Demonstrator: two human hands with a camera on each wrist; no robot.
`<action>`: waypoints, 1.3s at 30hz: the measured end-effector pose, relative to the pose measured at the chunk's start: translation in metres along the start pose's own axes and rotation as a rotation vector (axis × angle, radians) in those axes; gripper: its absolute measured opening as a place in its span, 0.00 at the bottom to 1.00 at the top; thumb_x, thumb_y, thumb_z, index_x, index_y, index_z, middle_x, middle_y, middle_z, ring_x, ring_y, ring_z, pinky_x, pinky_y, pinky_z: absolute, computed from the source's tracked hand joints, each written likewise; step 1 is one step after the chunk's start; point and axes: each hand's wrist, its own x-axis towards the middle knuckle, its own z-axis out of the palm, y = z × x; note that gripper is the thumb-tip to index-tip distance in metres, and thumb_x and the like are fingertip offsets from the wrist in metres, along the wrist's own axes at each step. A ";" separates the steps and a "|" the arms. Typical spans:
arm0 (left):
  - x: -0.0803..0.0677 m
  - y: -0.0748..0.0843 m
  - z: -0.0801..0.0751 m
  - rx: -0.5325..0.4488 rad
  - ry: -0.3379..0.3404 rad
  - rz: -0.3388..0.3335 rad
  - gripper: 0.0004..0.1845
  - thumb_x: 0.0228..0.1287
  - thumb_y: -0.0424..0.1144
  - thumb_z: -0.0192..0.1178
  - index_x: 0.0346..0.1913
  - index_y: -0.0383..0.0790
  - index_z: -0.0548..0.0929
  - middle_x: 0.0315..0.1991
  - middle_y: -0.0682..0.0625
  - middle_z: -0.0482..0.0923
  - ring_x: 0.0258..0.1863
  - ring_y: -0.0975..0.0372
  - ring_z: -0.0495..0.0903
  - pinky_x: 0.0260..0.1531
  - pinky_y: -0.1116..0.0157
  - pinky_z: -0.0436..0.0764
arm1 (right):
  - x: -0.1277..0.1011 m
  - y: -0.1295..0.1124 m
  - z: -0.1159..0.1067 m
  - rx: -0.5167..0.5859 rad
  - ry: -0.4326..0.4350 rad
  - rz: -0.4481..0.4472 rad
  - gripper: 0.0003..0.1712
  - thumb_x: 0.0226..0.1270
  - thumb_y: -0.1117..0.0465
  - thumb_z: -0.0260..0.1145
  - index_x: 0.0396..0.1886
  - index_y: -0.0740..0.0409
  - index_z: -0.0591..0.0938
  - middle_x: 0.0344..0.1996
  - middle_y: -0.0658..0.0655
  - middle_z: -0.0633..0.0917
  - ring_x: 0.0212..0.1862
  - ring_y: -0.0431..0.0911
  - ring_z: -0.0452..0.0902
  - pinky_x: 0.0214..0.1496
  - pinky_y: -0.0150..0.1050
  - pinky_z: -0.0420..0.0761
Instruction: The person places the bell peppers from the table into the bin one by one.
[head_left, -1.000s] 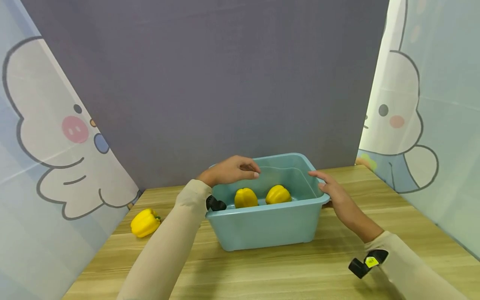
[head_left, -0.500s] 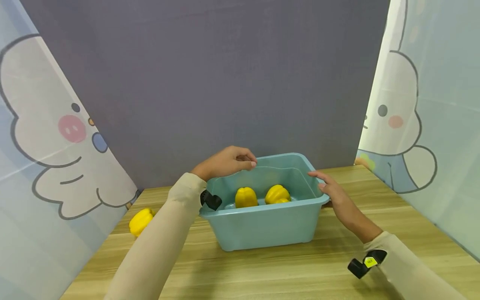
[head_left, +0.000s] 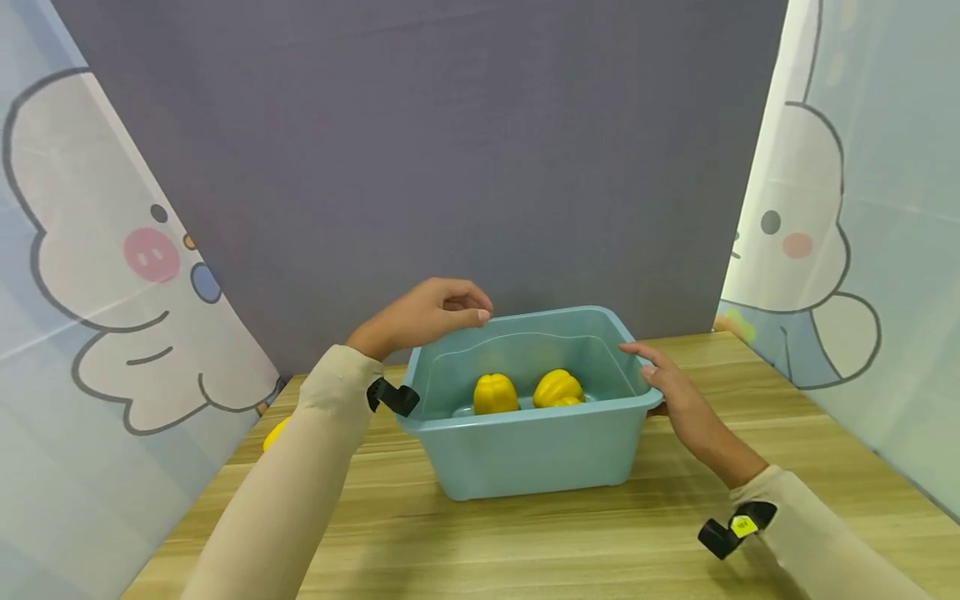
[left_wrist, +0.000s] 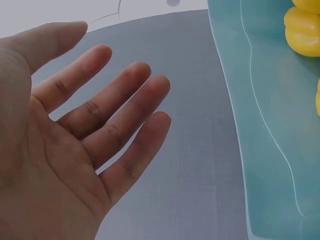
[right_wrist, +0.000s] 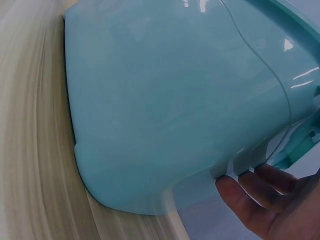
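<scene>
My left hand (head_left: 423,315) hovers above the back left corner of a light blue plastic bin (head_left: 532,454), holding nothing. In the left wrist view its fingers (left_wrist: 127,112) are spread and slightly bent, apart from the bin wall. My right hand (head_left: 678,400) holds the bin's right rim, with fingertips (right_wrist: 227,187) against the outer wall in the right wrist view. Inside the bin lie a yellow bell pepper (head_left: 495,394) and another bell pepper (head_left: 557,386) to its right. A further yellow piece shows at the front wall, mostly hidden.
On the wooden table (head_left: 525,542), another yellow pepper (head_left: 274,435) lies at the left, mostly hidden behind my left sleeve (head_left: 285,483). A grey backdrop (head_left: 420,167) stands behind the bin. Cartoon-printed curtains (head_left: 67,467) flank both sides.
My left hand has risen out of the bin and moved left. A yellow piece has come into view at the bin's front wall. The left sleeve now covers more of the table pepper; my right hand stays put.
</scene>
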 end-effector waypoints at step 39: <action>-0.097 -0.068 0.026 -0.128 0.425 -0.044 0.15 0.76 0.48 0.57 0.47 0.39 0.85 0.38 0.51 0.84 0.39 0.59 0.84 0.45 0.59 0.82 | 0.000 0.002 0.002 0.002 0.024 -0.019 0.28 0.83 0.50 0.37 0.73 0.58 0.63 0.69 0.65 0.64 0.46 0.48 0.77 0.37 0.44 0.81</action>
